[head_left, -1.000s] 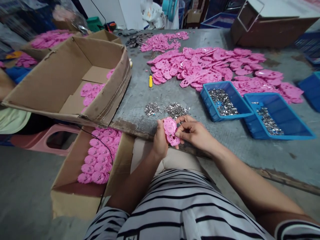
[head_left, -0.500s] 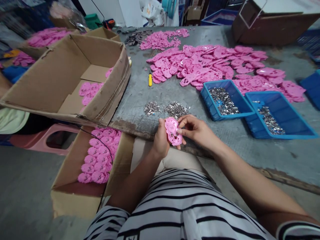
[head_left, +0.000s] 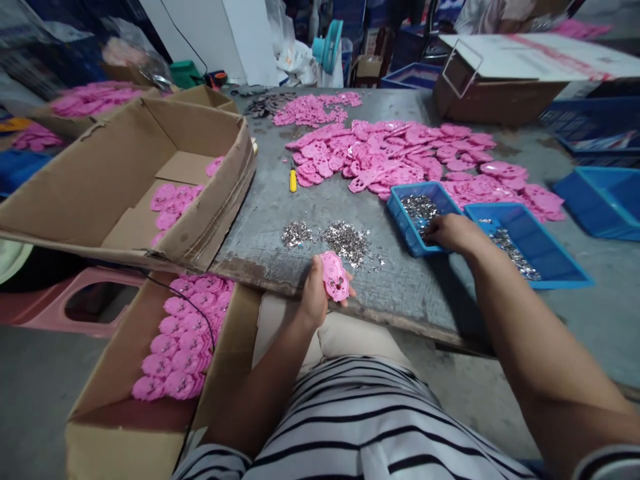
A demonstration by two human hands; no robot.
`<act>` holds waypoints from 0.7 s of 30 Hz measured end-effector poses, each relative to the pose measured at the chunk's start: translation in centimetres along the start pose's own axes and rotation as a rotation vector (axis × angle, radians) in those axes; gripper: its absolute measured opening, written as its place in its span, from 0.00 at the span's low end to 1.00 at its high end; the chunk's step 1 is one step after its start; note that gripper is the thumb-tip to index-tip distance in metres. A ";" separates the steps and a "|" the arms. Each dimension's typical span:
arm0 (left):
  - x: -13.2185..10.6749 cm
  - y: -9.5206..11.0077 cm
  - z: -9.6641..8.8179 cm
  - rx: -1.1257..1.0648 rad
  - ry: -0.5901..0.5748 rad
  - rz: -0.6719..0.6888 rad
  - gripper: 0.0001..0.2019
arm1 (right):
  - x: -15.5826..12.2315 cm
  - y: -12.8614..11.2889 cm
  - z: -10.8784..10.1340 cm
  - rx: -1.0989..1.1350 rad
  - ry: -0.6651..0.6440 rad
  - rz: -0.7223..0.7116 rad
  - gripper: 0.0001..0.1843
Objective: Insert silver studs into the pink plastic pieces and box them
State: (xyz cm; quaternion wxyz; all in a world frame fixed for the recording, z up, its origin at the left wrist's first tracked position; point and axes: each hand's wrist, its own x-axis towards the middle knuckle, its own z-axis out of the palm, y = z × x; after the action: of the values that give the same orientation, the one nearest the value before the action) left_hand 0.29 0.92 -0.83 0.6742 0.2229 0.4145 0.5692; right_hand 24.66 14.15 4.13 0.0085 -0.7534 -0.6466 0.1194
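A pink plastic shell piece (head_left: 335, 275) with small holes lies in my left hand (head_left: 315, 290), gripped between thumb and fingers over the table's front edge. My right hand (head_left: 453, 233) reaches into the nearer blue tray (head_left: 400, 223), its fingertips down among small shiny metal parts (head_left: 419, 208). Those fingertips are partly hidden, so what they pinch, if anything, does not show. Two heaps of tiny metal parts, the left heap (head_left: 297, 235) and the right heap (head_left: 346, 241), lie just beyond my left hand.
A large pile of pink pieces (head_left: 400, 157) spreads across the table behind a yellow-handled screwdriver (head_left: 293, 180). A second blue tray (head_left: 565, 267) stands at right. One cardboard box (head_left: 200, 233) sits at left; a lower box (head_left: 100, 437) holds rows of pink pieces.
My right hand has left the pink shell piece and moved right into the nearer blue tray. My left hand still holds the piece. The view has shifted slightly.
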 end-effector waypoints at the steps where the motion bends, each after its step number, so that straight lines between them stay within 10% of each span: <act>1: 0.2 -0.2 -0.2 0.010 0.023 0.012 0.33 | 0.1 0.1 0.4 0.004 0.011 -0.004 0.07; 21: 0.4 -1.1 -1.2 0.030 -0.014 0.070 0.39 | -0.1 2.0 2.4 0.157 0.265 -0.048 0.08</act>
State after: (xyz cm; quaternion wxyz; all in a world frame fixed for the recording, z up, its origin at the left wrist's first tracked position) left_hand -0.06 0.79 -2.43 0.6535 0.2513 0.4101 0.5844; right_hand 26.09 13.34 1.47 0.1555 -0.7440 -0.6462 0.0690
